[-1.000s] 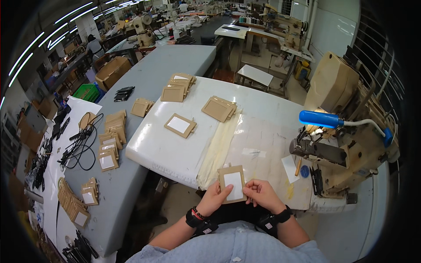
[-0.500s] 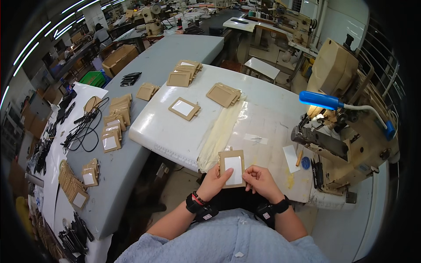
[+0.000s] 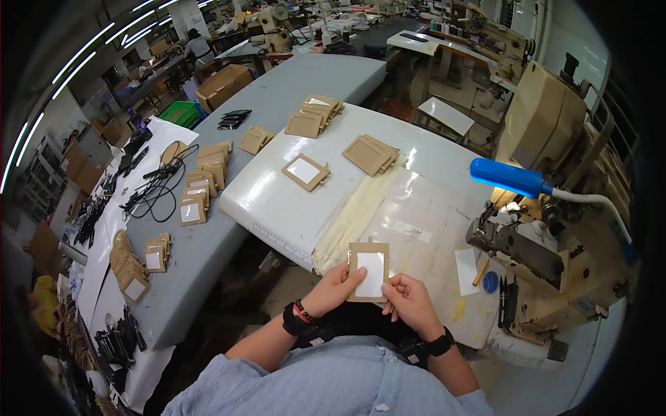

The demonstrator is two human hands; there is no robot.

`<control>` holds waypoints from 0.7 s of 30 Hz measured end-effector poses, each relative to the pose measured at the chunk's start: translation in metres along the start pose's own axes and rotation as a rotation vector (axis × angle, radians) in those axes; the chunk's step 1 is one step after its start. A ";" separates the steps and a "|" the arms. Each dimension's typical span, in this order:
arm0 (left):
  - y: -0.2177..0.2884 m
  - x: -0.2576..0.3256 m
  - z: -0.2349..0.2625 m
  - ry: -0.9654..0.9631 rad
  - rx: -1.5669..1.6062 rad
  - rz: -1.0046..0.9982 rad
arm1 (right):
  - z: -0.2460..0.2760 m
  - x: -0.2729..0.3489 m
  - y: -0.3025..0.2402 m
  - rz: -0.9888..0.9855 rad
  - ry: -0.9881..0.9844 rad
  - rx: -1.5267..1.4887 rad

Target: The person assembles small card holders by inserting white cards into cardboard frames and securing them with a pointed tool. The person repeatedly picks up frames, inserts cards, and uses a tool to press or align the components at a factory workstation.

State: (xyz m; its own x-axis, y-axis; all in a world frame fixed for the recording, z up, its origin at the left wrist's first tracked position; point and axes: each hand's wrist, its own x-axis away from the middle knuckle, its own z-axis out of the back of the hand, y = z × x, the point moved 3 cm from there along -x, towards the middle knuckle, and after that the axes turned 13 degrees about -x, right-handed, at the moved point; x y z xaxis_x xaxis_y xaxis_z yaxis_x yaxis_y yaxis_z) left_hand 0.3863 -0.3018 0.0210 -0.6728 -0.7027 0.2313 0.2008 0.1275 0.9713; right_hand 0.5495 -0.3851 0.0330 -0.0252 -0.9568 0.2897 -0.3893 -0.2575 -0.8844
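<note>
Both my hands hold a tan card holder (image 3: 372, 267) upright over the near edge of the white table, its window showing white. My left hand (image 3: 333, 288) grips the left side, with the thumb lying on the window. At the lower right edge, the fingers of my right hand (image 3: 412, 303) pinch the frame. Farther off on the table lie a single tan holder with a white window (image 3: 305, 171), a small stack of tan holders (image 3: 371, 154) and another stack (image 3: 305, 123) at the far left corner.
On the grey table (image 3: 208, 267) to the left are several rows of tan holders (image 3: 132, 267), a tangled black cable (image 3: 156, 191) and black pieces (image 3: 234, 119). A sewing machine (image 3: 534, 243) with a blue lamp (image 3: 506, 177) stands at right, near an orange-handled tool (image 3: 480, 272).
My view has swung, so the tables and machine sit farther right in the picture. Both hands still hold the card holder, with little change in grip.
</note>
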 end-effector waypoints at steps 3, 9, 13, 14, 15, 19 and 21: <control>0.045 -0.005 0.027 -0.039 -0.123 0.172 | 0.003 0.000 -0.001 0.029 0.033 -0.083; 0.076 -0.092 0.138 0.642 -1.131 -0.282 | 0.003 -0.002 0.000 0.030 0.087 -0.043; 0.073 -0.129 0.183 0.616 -1.561 0.105 | 0.000 -0.001 -0.007 -0.020 0.080 -0.016; 0.066 -0.132 0.193 0.566 -1.478 0.087 | -0.002 -0.001 -0.008 -0.027 0.082 -0.018; 0.068 -0.133 0.192 0.501 -1.394 0.061 | 0.000 0.000 -0.005 -0.034 0.095 -0.028; 0.075 -0.114 0.190 0.484 -1.226 -0.165 | -0.001 -0.001 -0.007 -0.041 0.112 -0.034; 0.089 -0.087 0.172 0.504 -1.135 -0.261 | 0.000 -0.001 -0.005 -0.029 0.143 -0.046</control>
State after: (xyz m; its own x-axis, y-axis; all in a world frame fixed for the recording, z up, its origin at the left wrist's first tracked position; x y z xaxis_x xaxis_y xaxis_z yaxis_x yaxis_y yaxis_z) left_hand 0.3403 -0.1082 0.0970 -0.4902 -0.8355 -0.2484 0.7665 -0.5489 0.3334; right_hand 0.5514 -0.3829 0.0372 -0.1427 -0.9193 0.3669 -0.4333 -0.2753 -0.8582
